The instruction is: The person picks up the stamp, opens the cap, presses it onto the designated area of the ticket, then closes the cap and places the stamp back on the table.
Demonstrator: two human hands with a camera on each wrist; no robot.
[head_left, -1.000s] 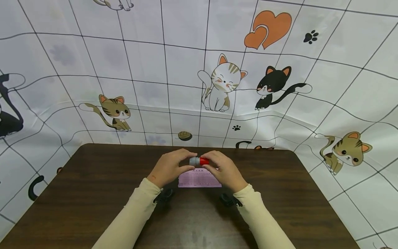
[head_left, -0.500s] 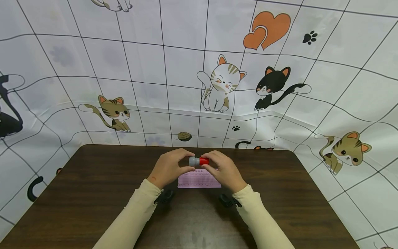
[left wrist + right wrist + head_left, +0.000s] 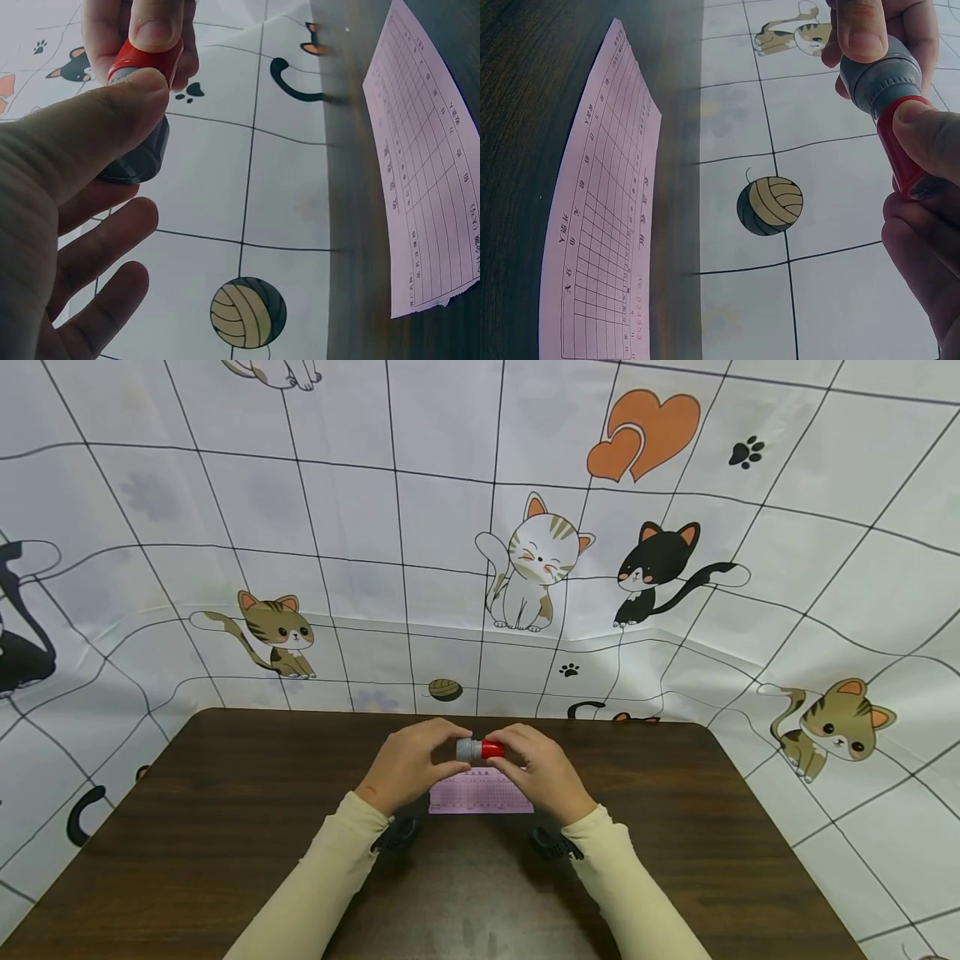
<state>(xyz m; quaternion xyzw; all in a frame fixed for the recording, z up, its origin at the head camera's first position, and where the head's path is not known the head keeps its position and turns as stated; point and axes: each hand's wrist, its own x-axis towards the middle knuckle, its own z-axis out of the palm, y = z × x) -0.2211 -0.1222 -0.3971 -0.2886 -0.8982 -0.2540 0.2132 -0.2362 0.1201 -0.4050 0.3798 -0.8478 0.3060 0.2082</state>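
Above the table, both hands hold a small stamp [image 3: 468, 750] sideways. It has a wide grey end with a ribbed neck and a red handle [image 3: 901, 146]. My left hand [image 3: 408, 766] pinches the grey end between thumb and fingers. From the other side, my right hand [image 3: 546, 772] pinches the red handle. In the left wrist view, the left thumb overlaps part of the grey end [image 3: 136, 159], and its lower fingers spread away from it. Beneath the hands lies a pink printed receipt slip [image 3: 480, 793] with a ruled grid, partly covered by the right hand in the head view.
The dark wooden table [image 3: 240, 827] ends at a back edge just beyond the hands. A white cloth [image 3: 360, 602] with black grid lines and printed cats hangs behind and at both sides. Dark wrist devices [image 3: 397, 832] sit under the cream sleeves [image 3: 315, 877].
The hands and the stamp stay nearly in place. The whole head view has shifted very slightly.
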